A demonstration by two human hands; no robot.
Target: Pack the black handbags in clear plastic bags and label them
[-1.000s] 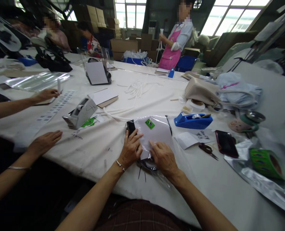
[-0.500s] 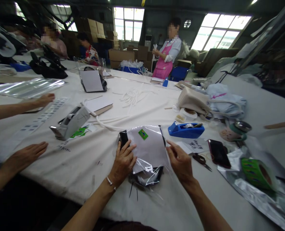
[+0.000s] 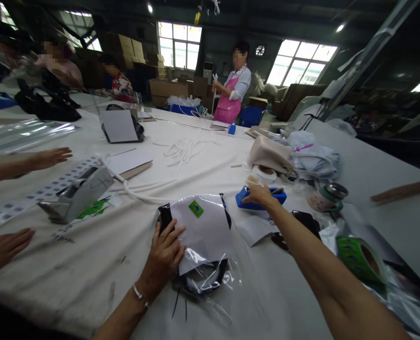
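Note:
My left hand (image 3: 167,245) lies with its fingers spread over the left side of a clear plastic bag (image 3: 240,278). Inside it are a sheet of white paper (image 3: 204,236) and a black item (image 3: 201,279), whose kind I cannot make out. A green sticker (image 3: 196,208) shows near the top of the sheet. My right hand (image 3: 258,194) reaches to the blue tape dispenser (image 3: 278,197), fingers drawn together at its left end. Whatever is between those fingertips is too small to make out.
A grey tape dispenser (image 3: 78,193) stands at left, near another person's hands (image 3: 9,245). To the right lie a roll of green stickers (image 3: 360,262), a cup (image 3: 326,197) and a beige bag (image 3: 270,155). A person in a pink apron (image 3: 229,106) stands across the table.
My right hand has left the right edge of the plastic bag and moved forward to the blue tape dispenser. My left hand stays on the bag. The view has shifted a little to the right.

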